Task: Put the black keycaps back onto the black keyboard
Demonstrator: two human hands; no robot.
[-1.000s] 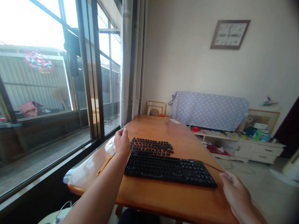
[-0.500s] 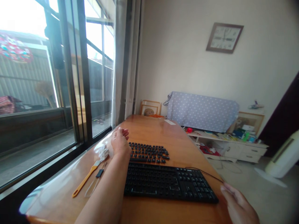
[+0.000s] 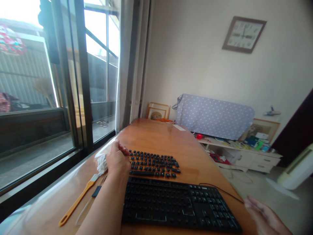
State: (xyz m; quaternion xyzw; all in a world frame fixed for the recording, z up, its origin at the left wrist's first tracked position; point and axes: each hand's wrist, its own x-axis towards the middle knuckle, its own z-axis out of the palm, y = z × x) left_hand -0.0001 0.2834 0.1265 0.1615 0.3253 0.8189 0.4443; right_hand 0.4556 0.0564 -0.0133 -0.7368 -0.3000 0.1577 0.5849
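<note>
My left hand (image 3: 116, 160) rests on the wooden table (image 3: 156, 137), fingers curled over a crumpled white cloth (image 3: 101, 162), just left of a spread of loose black keycaps (image 3: 153, 160). A black keyboard (image 3: 176, 204) lies in front of the keycaps, its cable (image 3: 221, 191) running right. My right hand (image 3: 265, 217) is at the lower right by the table's edge, close to the cable, fingers loosely extended; whether it touches the cable is unclear.
An orange-handled brush (image 3: 77, 202) and a thin clear tool with a black band (image 3: 91, 197) lie left of the keyboard. A window (image 3: 49, 81) runs along the left. A low white cabinet (image 3: 244, 153) stands beyond the table.
The view has dipped and moved closer to the table. My left hand has drawn back a little and closed down over the white cloth. My right hand stays near the cable.
</note>
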